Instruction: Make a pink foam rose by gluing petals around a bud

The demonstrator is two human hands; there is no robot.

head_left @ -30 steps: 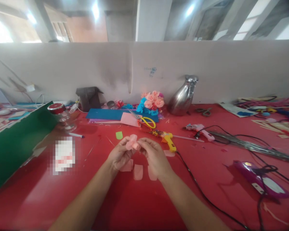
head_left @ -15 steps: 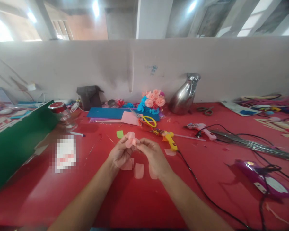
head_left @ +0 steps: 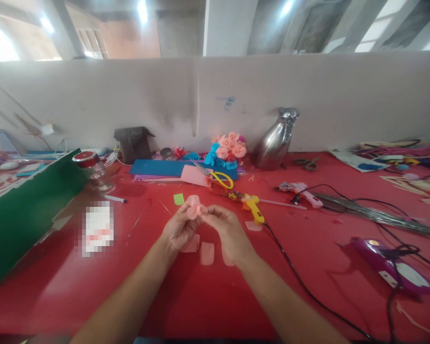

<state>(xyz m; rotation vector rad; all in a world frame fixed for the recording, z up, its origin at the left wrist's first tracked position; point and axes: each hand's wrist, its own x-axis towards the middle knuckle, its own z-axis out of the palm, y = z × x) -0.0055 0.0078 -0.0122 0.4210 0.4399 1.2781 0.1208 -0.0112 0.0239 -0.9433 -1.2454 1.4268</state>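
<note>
Pink rolled-paper flower bud pinched above red surface: left hand grips base, right hand closed on its side, likely so layers hold tight. Loose pink petal pieces at 6 o'clock; yellow glue gun at 2 o'clock, handy.

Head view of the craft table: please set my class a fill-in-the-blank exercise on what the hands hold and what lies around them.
1. The left hand and the right hand together pinch a small flower coloured ____.
2. The scissors nearest the hands have ____ handles.
3. The table top is ____.
4. The metal jug stands to the ____ of the flower bunch.
Missing words: pink, yellow, red, right.
</note>
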